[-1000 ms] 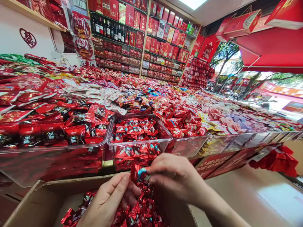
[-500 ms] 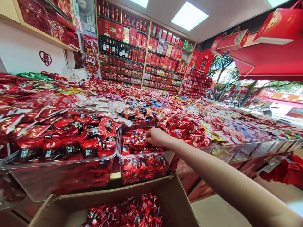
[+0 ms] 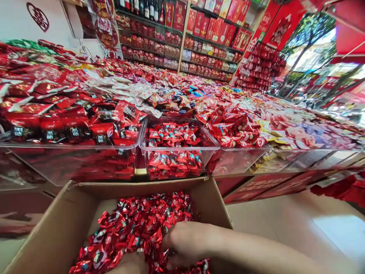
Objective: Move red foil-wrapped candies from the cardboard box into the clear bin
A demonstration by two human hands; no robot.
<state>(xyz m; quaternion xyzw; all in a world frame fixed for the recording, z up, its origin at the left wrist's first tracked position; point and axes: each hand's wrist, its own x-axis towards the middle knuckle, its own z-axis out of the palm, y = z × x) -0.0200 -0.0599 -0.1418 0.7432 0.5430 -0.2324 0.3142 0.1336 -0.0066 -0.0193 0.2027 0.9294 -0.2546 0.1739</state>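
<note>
Red foil-wrapped candies (image 3: 137, 220) fill much of an open cardboard box (image 3: 68, 224) in the lower part of the view. Reaching in from the right, my right hand (image 3: 185, 243) is down among these candies; its fingers are blurred and partly buried. My left hand (image 3: 130, 264) shows only in part at the bottom edge, touching the candies, with its fingers hidden. Just beyond the box stands a clear plastic bin (image 3: 179, 148) partly filled with similar small red candies (image 3: 173, 134).
To the left, another clear bin (image 3: 71, 145) holds red-and-black candy packets (image 3: 75, 127). Red packets (image 3: 236, 129) are heaped to the right. Behind, a long counter of mixed sweets reaches shelves (image 3: 154, 26) of bottles and red boxes. Floor (image 3: 268, 217) shows at lower right.
My right hand has left the middle bin and moved down into the cardboard box. My left hand has come into view at the bottom. The view has tilted down.
</note>
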